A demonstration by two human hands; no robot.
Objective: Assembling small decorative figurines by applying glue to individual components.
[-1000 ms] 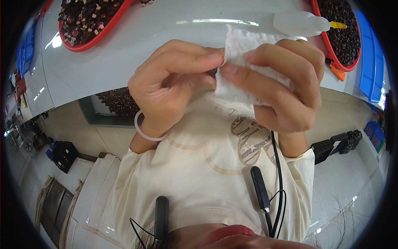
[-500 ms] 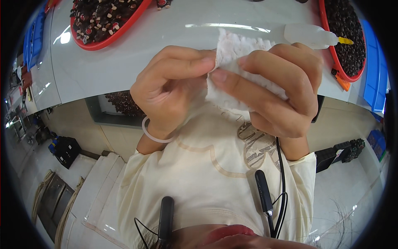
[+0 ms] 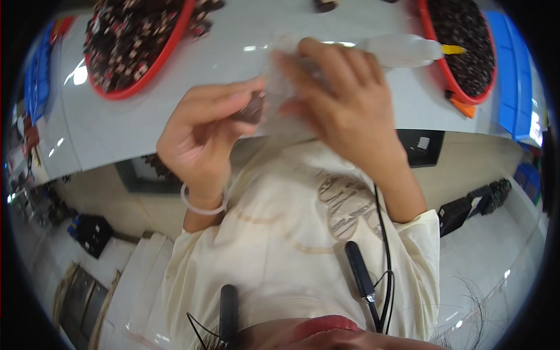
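So the brown piece (image 3: 252, 109) is up in the air over the near edge of the bench (image 3: 227, 55), pinched in the left hand (image 3: 252, 104) with the thumb on one side and the fingers on the other. The right hand (image 3: 291, 79) is just beside it, fingers loosely curled, but it's smeared by motion, so I can't tell whether it's gripping the pale cloth-looking thing (image 3: 281, 76) by its fingertips or only brushing it.

Handling-wise, my guess is the piece is light, nothing a pinch can't carry. It looks hard and stiff, with a bit of shine, so I'd expect it to be slick, worse if it's damp. No idea how fragile it is; I'd go easy on thin edges. Best hold imo is right where the thumb is: across the two broad sides, near one end, leaving the rest of the surface free. Grabbing just a tip seems like asking for it to twist or pop out.

The pale thing looks soft and floppy, probably weighs nothing, so I'd bunch it flat under the fingertips rather than hang on to a corner.
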